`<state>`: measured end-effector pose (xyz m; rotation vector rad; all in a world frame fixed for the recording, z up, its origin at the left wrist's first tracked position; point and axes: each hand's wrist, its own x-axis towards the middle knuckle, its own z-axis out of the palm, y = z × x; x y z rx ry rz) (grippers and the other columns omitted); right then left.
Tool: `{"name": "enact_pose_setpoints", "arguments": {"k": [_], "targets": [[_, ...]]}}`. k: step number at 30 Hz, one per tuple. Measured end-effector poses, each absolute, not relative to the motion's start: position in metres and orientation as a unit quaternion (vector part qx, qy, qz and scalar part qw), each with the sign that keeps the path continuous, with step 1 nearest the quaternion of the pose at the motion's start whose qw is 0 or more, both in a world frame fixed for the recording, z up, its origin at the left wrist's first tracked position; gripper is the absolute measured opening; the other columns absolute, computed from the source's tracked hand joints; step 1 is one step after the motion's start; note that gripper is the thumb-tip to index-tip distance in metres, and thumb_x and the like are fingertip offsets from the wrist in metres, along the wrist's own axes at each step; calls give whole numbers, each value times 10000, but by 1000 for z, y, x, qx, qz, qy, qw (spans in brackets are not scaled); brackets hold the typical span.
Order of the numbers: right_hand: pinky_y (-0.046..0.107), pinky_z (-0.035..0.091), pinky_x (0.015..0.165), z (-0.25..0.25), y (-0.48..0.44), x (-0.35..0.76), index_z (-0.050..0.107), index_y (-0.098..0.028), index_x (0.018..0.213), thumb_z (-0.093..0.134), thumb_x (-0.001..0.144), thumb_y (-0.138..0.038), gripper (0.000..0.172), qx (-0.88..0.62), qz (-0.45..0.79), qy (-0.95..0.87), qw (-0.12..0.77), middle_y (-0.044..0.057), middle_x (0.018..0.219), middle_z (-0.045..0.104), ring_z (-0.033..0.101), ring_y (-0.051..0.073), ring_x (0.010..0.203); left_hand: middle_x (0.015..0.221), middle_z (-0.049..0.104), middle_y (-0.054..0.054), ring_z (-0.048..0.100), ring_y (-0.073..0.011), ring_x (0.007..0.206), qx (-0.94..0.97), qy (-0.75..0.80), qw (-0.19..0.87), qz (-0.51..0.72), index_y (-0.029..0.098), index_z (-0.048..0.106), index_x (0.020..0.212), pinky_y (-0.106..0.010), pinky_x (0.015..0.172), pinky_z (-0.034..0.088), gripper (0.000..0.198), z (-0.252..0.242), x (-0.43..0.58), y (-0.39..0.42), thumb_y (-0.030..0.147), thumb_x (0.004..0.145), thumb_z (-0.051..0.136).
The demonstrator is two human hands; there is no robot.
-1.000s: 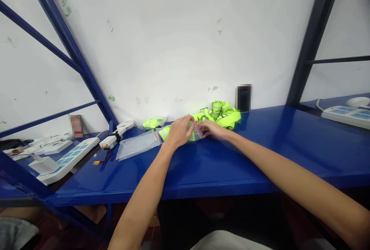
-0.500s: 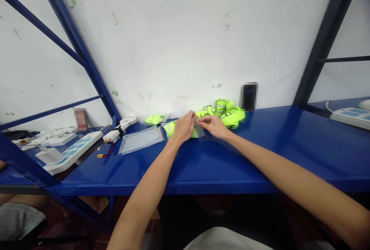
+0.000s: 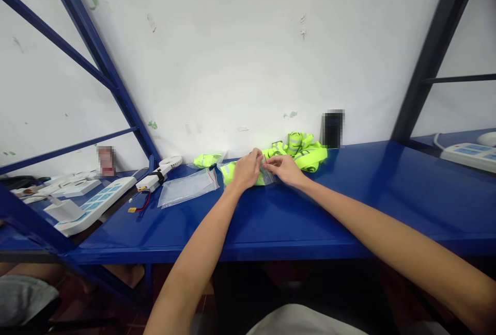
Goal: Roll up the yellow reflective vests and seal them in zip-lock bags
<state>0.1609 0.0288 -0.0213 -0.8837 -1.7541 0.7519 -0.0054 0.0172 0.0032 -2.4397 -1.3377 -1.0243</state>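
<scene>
A clear zip bag [image 3: 268, 177] with a neon yellow reflective strap [image 3: 228, 171] inside lies on the blue table. My left hand [image 3: 248, 168] covers its middle, thumb and fingers pinched at the bag's mouth. Opposite it, my right hand [image 3: 284, 168] pinches the same edge, where a thin red line shows. Fingertips of both hands almost meet; the exact grip is partly hidden. Right behind them lie loose neon yellow reflective straps [image 3: 310, 155]. Flat zip bags [image 3: 188, 189] rest to the left of my left hand.
Another bagged neon yellow strap [image 3: 207, 160] lies near the wall. Left of the bags are a white handheld fan [image 3: 170, 163] and a wired connector [image 3: 134, 210]. A power strip [image 3: 96, 206] is at far left. A dark blurred-out object [image 3: 333, 128] leans on the wall.
Both hands keep their pinch at the bag's mouth, with only a slight shift of the fingers. The whole view has moved a little.
</scene>
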Motion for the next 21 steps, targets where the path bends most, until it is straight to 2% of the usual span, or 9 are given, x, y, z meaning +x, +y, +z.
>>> {"name": "enact_pose_setpoints", "arguments": {"k": [10, 15, 21], "targets": [[284, 455, 627, -21, 28, 160, 725, -125, 807, 650, 755, -408, 298, -360, 286, -734, 500, 71, 747, 710, 604, 177, 655, 814, 643, -24, 616, -203, 763, -818, -453, 70, -348, 224, 501, 991, -297, 682, 397, 202, 3, -5, 17, 310, 985, 318], [299, 471, 663, -20, 28, 158, 718, -132, 797, 613, 797, -399, 287, -362, 256, -744, 500, 72, 764, 717, 614, 187, 675, 933, 682, -28, 622, -186, 828, -815, -441, 19, -376, 217, 566, 969, -295, 747, 438, 157, 7, -5, 18, 314, 925, 449], [309, 487, 727, -20, 28, 167, 726, -146, 935, 640, 793, -428, 327, -315, 313, -773, 453, 71, 898, 735, 639, 200, 771, 944, 696, -38, 620, -191, 851, -814, -436, -2, -383, 199, 595, 871, -315, 787, 456, 101, 6, -8, 23, 259, 875, 513]]}}
